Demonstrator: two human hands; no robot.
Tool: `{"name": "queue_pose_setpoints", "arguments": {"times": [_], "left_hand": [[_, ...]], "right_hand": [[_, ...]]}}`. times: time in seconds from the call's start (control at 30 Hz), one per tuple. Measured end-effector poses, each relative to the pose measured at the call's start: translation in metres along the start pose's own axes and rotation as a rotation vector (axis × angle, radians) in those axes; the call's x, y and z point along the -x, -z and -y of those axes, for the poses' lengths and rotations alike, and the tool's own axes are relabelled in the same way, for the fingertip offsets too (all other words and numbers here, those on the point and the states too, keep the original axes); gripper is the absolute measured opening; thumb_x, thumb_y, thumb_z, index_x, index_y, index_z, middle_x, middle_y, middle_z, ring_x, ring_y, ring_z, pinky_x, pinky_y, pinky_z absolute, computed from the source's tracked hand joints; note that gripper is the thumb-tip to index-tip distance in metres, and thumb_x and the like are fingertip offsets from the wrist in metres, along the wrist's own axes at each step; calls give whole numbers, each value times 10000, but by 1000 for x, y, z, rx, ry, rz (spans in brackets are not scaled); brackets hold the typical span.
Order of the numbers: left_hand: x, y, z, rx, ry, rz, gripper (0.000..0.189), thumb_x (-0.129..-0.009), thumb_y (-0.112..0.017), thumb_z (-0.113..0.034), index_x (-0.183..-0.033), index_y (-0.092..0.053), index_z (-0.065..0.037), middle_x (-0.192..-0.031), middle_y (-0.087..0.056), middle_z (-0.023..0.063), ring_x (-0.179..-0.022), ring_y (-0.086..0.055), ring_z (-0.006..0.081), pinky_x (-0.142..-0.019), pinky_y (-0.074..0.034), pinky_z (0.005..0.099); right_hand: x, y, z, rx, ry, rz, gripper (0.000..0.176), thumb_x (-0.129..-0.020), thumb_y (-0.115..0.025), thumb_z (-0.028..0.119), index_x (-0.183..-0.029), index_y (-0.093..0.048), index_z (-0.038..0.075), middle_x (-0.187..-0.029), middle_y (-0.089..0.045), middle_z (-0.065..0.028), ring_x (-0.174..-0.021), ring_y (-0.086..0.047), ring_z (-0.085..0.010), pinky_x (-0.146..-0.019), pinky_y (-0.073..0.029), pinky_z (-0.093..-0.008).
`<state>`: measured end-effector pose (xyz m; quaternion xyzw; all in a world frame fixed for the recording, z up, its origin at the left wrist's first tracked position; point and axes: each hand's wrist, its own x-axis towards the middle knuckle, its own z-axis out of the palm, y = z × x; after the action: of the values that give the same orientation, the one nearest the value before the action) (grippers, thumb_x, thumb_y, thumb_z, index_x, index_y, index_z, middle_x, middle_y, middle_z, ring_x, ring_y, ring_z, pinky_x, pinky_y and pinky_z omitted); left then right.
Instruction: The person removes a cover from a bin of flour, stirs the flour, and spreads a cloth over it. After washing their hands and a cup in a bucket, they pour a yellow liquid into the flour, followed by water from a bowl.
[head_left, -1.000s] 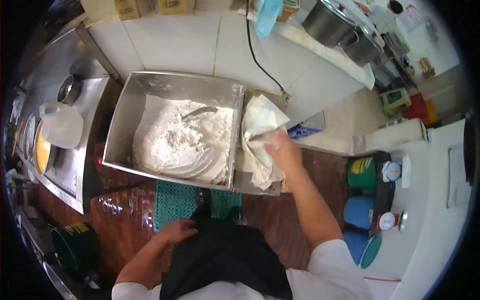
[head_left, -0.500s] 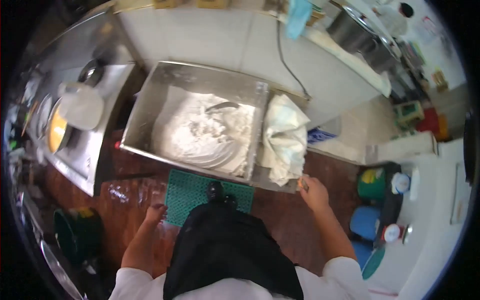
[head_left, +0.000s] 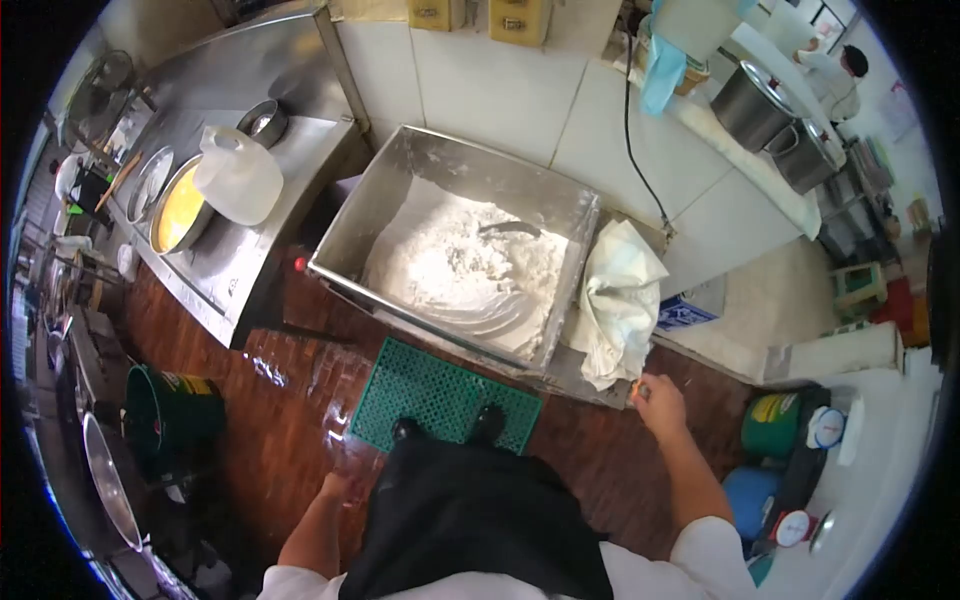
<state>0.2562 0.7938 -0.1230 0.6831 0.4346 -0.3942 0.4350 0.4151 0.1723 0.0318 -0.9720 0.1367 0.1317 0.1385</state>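
Note:
A large metal bin (head_left: 355, 215) stands ahead, with white flour (head_left: 450, 265) in it and a dark curved tool (head_left: 510, 228) lying on the flour. Right of the bin is a crumpled cream-coloured sack (head_left: 622, 300). My right hand (head_left: 660, 403) is closed by the sack's lower end, its fingers round a small orange-tipped thing that I cannot make out. My left hand (head_left: 338, 487) hangs low over the floor, away from the bin, its fingers too blurred to read.
A steel table (head_left: 215, 285) at the left holds a bowl of yellow liquid (head_left: 181, 208) and a translucent jug (head_left: 238, 177). A green mat (head_left: 440, 385) lies underfoot. Green bucket (head_left: 170, 408) at lower left; scales (head_left: 826, 427) and tubs at right. Another person (head_left: 832, 80) stands at the upper right.
The view has shifted, so the bin, sack and table appear farther right. My feet now stand apart on the mat. My right hand stays by the sack; my left hand is lower in view.

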Motion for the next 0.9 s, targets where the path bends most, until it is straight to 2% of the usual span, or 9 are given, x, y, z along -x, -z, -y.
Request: {"name": "queue_pose_setpoints", "arguments": {"times": [0.2, 0.3, 0.33, 0.4, 0.5, 0.57, 0.7, 0.8, 0.9], "left_hand": [[21, 11, 2, 162, -128, 133, 148, -860, -590, -148, -972, -637, -64, -682, -596, 42, -502, -557, 156, -381, -427, 312], [16, 16, 14, 29, -250, 72, 175, -852, -615, -162, -990, -625, -55, -685, -575, 29, -499, -542, 150, -395, -439, 308], [19, 18, 15, 32, -241, 68, 175, -852, -615, -162, -990, -625, -55, -685, -575, 29, -499, -542, 150, -395, -439, 308], [39, 14, -1, 226, 65, -17, 189, -850, -629, -175, -987, -618, -46, -694, -576, 29, -498, -539, 148, -407, -453, 319], [53, 12, -12, 262, 136, -22, 211, -846, -638, -202, -990, -612, -50, -695, -584, 43, -498, -544, 157, -420, -465, 329], [49, 13, -10, 243, 131, -16, 211, -844, -637, -206, -992, -613, -57, -702, -592, 49, -501, -548, 161, -423, -468, 334], [14, 24, 13, 194, 103, 20, 213, -846, -625, -201, -1006, -615, -60, -712, -608, 69, -499, -554, 172, -424, -464, 328], [22, 17, -13, 337, 1, -44, 212, -848, -609, -164, -1011, -608, -28, -696, -603, 72, -485, -547, 166, -408, -447, 304], [18, 16, -25, 252, -99, -38, 217, -849, -620, -162, -1019, -605, -28, -687, -594, 60, -503, -554, 156, -416, -443, 302]], "right_hand": [[-4, -17, -14, 29, 24, -106, 344, -706, -735, 186, -1033, -651, 117, -928, -606, -139, -848, -610, -326, -748, -492, -419], [-6, -21, -8, -25, 14, -171, 292, -698, -742, 205, -966, -674, 111, -872, -624, -128, -833, -615, -312, -730, -493, -410], [-8, -25, -13, -85, -16, -172, 257, -694, -744, 211, -920, -684, 107, -830, -630, -120, -808, -618, -305, -711, -492, -402], [-12, -28, -12, -140, -41, -159, 224, -690, -746, 217, -875, -694, 102, -787, -637, -113, -783, -622, -299, -692, -491, -394], [-14, -16, -4, -108, -86, -131, 183, -690, -744, 224, -811, -699, 95, -728, -650, -105, -730, -635, -282, -657, -491, -381], [-14, -8, 2, -230, -240, -6, 213, -692, -742, 253, -811, -691, 83, -745, -666, -112, -700, -650, -270, -649, -497, -374], [-14, -11, -2, -203, -243, 8, 279, -677, -764, 270, -862, -695, 73, -836, -658, -128, -840, -637, -287, -732, -495, -395], [-14, -9, -3, -183, -284, 49, 379, -683, -760, 301, -973, -683, 70, -927, -661, -148, -887, -638, -298, -763, -496, -394], [-13, -18, -19, -242, -291, 40, 505, -696, -759, 335, -1088, -643, 38, -1036, -644, -172, -943, -632, -300, -802, -494, -393]]}}
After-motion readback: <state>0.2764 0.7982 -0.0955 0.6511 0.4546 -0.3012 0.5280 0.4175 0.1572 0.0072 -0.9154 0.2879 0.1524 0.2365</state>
